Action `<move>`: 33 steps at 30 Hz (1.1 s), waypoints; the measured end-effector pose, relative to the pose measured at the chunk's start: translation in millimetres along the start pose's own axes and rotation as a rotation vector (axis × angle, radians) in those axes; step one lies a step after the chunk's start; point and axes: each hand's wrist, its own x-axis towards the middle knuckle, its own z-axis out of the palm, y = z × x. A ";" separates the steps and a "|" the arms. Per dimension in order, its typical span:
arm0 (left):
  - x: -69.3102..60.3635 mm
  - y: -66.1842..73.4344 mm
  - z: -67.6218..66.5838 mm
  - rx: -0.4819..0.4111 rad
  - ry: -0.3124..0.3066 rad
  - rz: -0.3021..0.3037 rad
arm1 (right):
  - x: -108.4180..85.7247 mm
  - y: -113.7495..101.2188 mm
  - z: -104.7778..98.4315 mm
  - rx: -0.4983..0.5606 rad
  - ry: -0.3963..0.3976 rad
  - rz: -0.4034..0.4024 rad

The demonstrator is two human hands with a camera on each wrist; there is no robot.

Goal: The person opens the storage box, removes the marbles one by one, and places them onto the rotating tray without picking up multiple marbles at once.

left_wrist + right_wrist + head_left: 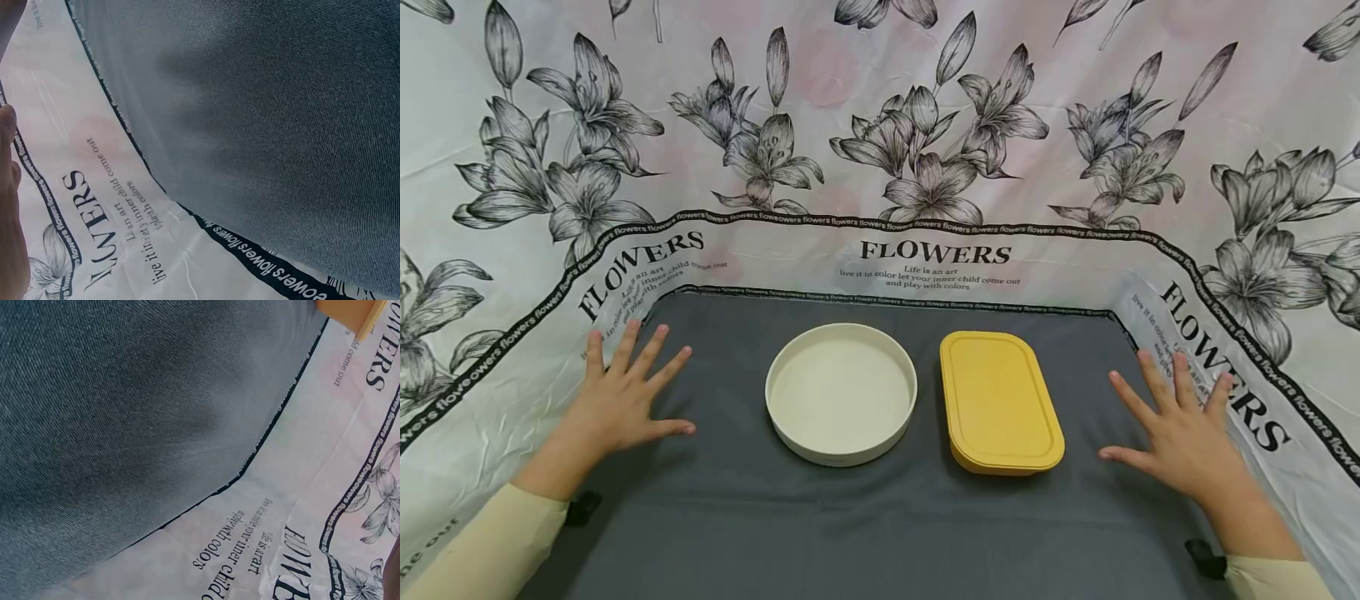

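A round cream dish [841, 393] with a low rim lies in the middle of the grey cloth in the head view. To its right stands a yellow rectangular container with a lid [1002, 402]; a corner of the yellow container [353, 314] also shows at the top of the right wrist view. My left hand [625, 398], fingers spread and straight, is held left of the dish and touches neither object. On the far side, my right hand [1187, 429] is likewise spread, apart from the container. Part of the left hand [14, 231] appears at the left wrist view's edge.
Grey cloth [850, 533] covers the work surface. Around it runs a white border with "FLOWERS" print [936, 252] and black trim. Behind rises white fabric [820, 75] with drawn lilies. A small black piece [582, 508] is by the left cuff, another [1206, 558] by the right.
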 end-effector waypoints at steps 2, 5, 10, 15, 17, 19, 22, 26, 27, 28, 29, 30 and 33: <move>0.4 1.4 0.9 0.002 0.001 -0.005 | 1.2 1.6 -0.8 -0.003 0.004 -0.006; 1.5 3.6 0.9 -0.004 -0.013 -0.007 | 1.1 3.2 0.2 -0.004 0.023 -0.015; 1.2 8.5 0.4 -0.035 -0.033 -0.013 | 1.7 2.4 1.5 0.012 0.070 -0.043; 4.9 10.6 -1.5 -0.089 -0.049 -0.037 | 6.0 -3.2 0.6 0.066 0.091 -0.050; 7.5 11.5 -3.5 -0.116 -0.057 -0.047 | 8.4 -5.1 -0.4 0.088 0.097 -0.050; 9.6 13.0 -5.6 -0.145 -0.064 -0.052 | 10.3 -7.4 -2.0 0.103 0.103 -0.050; 11.7 17.1 -9.0 -0.185 -0.073 -0.056 | 12.3 -11.4 -5.6 0.126 0.101 -0.045; 16.1 23.1 -10.4 -0.251 -0.078 -0.053 | 14.8 -16.6 -9.7 0.138 0.096 -0.043; 17.3 24.6 -10.9 -0.267 -0.079 -0.052 | 15.4 -17.6 -10.5 0.140 0.097 -0.045; 18.5 26.2 -11.1 -0.278 -0.079 -0.049 | 15.9 -18.7 -11.1 0.143 0.100 -0.047; 19.4 27.5 -11.5 -0.291 -0.080 -0.045 | 16.4 -19.5 -11.7 0.148 0.101 -0.049; 20.3 28.6 -11.9 -0.298 -0.079 -0.042 | 17.0 -20.4 -11.9 0.153 0.105 -0.053; 22.3 32.0 -14.3 -0.307 -0.073 -0.037 | 18.6 -22.3 -12.3 0.164 0.115 -0.067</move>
